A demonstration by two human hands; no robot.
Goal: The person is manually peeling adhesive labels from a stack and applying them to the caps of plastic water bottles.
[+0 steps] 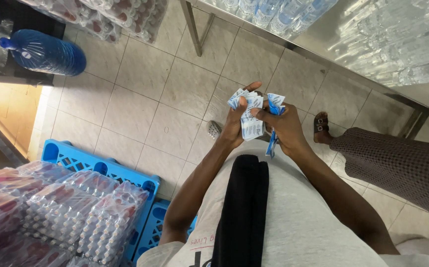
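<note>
Black strap [241, 207], both hands [261, 123] gripping blue-white labels [251, 121], shrink-wrapped bottle packs [61, 212]

labels [252, 117] between both hands, crate [76, 160] left

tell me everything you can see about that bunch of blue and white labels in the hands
The bunch of labels is a loose stack of thin, glossy-looking white strips with blue print, fanned and bent at the top. The left hand grips it from the left, thumb across the front; the right hand pinches more strips, and one blue strip dangles below it. It is held in front of the grey shirt, above the tiled floor.
</note>
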